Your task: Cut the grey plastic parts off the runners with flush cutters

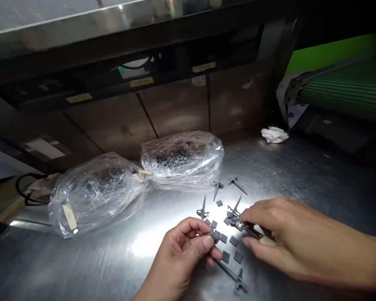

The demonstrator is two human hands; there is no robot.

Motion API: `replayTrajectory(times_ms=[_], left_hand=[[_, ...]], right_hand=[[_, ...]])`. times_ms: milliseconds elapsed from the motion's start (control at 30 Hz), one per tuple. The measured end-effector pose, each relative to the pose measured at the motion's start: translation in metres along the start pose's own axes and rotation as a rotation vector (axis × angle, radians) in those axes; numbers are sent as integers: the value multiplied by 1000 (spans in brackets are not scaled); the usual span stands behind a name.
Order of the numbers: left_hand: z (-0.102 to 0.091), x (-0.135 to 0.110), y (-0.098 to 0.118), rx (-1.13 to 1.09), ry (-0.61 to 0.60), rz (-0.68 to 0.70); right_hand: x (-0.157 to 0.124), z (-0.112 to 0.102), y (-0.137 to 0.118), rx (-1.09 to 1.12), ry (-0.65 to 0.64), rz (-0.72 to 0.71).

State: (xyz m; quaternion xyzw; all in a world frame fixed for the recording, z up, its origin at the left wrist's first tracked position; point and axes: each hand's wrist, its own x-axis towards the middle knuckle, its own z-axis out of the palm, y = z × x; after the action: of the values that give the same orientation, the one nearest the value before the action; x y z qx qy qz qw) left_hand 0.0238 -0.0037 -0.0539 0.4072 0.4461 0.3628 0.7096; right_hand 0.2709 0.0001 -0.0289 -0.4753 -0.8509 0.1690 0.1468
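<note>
My left hand (184, 246) pinches a small grey moulded plastic piece (213, 236) between thumb and forefinger. My right hand (278, 234) is closed around a small metal cutting tool (249, 228) whose tip points at that piece. Several small grey square parts (233, 241) lie on the steel table (301, 184) between the hands. Grey plastic sprues lie around them, one (235, 278) near my left hand, another (203, 210) just beyond it, and more (237, 182) further back.
Two clear plastic bags of grey parts lie behind, one at the left (94, 192) and one in the middle (181, 156). A crumpled white cloth (274, 134) sits at the back right. A green conveyor belt (344, 88) runs at the right. Black cable (25, 188) at far left.
</note>
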Motion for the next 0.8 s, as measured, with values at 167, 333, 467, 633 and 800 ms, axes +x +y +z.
replayTrajectory(times_ms=[167,333,467,633,800], left_hand=[[2,-3,1,-25,1,7],[4,-5,2,-3,27,39],[6,-7,3,-4,48,51],[7,-7,3,3,53,65],[8,-6,2,-33,62,63]], right_hand=[[0,11,-20,30,-5,-4],[-3,19,-24,26,15,-5],[-1,22,-25,18,-29,-32],[2,22,-26,4,-2,-66],[2,22,-26,26,-26,-46]])
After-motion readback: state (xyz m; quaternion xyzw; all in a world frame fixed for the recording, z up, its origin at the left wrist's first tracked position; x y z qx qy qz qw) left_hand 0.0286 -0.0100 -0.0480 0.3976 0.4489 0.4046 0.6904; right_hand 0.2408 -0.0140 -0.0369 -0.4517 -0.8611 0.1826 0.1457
